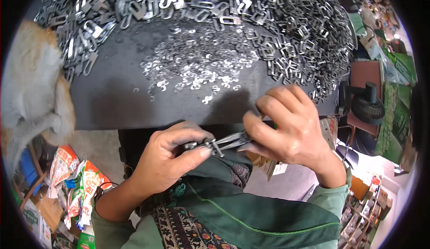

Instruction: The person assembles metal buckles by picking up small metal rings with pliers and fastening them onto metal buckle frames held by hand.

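Note:
My left hand [165, 157] is closed in front of the table edge, pinching a small dark metal part [217, 148] between thumb and forefinger. My right hand [286, 125] is wrapped round a pair of pliers [234, 140], whose slim jaws point left and reach the part. Whether the jaws grip it, I cannot tell. Beyond my hands, many small shiny C-shaped clips [201, 65] are spread over the dark table [112, 96]. Behind them lies a heap of long looped metal pieces [134, 7], and to the right a heap of smaller rectangular metal frames [304, 34].
A pale-furred animal [31, 83] lies along the table's left edge. Colourful plastic packets [80, 186] and cardboard stand on the floor at lower left. To the right are a black fan [368, 105] and green boxes [394, 125]. My green apron [251, 204] covers my lap.

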A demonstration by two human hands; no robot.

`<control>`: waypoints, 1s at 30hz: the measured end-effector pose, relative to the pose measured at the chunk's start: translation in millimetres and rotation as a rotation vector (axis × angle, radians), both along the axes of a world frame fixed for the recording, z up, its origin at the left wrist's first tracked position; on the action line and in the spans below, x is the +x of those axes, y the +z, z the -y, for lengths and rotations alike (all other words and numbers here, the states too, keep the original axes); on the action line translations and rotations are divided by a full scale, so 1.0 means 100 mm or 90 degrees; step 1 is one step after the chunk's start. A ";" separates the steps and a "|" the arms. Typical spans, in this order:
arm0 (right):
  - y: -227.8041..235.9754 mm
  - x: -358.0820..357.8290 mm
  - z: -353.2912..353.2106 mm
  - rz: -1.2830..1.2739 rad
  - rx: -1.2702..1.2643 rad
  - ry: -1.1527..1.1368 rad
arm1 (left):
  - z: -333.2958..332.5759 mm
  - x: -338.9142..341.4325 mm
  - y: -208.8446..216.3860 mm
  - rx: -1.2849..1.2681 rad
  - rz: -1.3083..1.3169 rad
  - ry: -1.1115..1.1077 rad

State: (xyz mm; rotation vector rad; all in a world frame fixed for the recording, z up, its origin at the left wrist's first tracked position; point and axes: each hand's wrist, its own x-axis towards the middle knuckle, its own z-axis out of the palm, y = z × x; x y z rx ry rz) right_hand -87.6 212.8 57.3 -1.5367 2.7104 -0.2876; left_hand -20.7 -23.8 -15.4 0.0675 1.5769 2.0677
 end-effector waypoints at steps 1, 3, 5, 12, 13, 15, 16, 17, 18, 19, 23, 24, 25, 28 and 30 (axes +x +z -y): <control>-0.02 0.03 -0.01 -0.018 -0.002 -0.003 | -0.01 0.02 -0.02 -0.017 -0.032 0.009; -0.06 0.10 -0.05 -0.062 0.000 -0.010 | -0.03 0.06 -0.04 -0.012 -0.033 -0.002; -0.08 0.15 -0.09 -0.074 -0.026 -0.024 | -0.05 0.09 -0.05 0.005 -0.020 0.020; -0.04 0.34 -0.26 -0.040 -0.041 -0.079 | -0.13 0.05 0.07 -0.007 0.026 -0.036; -0.03 0.38 -0.29 0.008 -0.028 -0.090 | -0.15 0.06 0.08 -0.006 0.024 -0.038; -0.09 0.47 -0.33 0.031 -0.044 -0.114 | -0.20 0.10 0.10 0.018 0.078 -0.019; -0.14 0.51 -0.36 0.056 -0.062 -0.136 | -0.22 0.13 0.09 0.021 0.075 -0.022; -0.18 0.54 -0.38 0.052 -0.059 -0.139 | -0.25 0.17 0.05 0.023 0.131 -0.015; -0.23 0.56 -0.39 0.106 -0.064 -0.162 | -0.27 0.21 0.02 0.021 0.187 -0.005; -0.25 0.57 -0.41 0.160 -0.069 -0.185 | -0.26 0.25 -0.03 0.020 0.185 -0.006; -0.49 0.37 -0.73 -0.013 -0.174 -0.465 | -0.17 0.34 -0.38 -0.051 0.272 0.040; -0.55 0.27 -0.77 -0.081 -0.173 -0.531 | -0.09 0.39 -0.57 -0.103 0.269 0.057; -0.59 0.19 -0.81 -0.150 -0.170 -0.596 | -0.02 0.43 -0.75 -0.154 0.265 0.074; -0.72 0.07 -0.77 -0.235 -0.163 -0.621 | 0.01 0.40 -0.95 -0.184 0.170 0.110; -0.76 0.09 -0.76 -0.247 -0.154 -0.605 | -0.03 0.41 -0.89 -0.192 0.151 0.121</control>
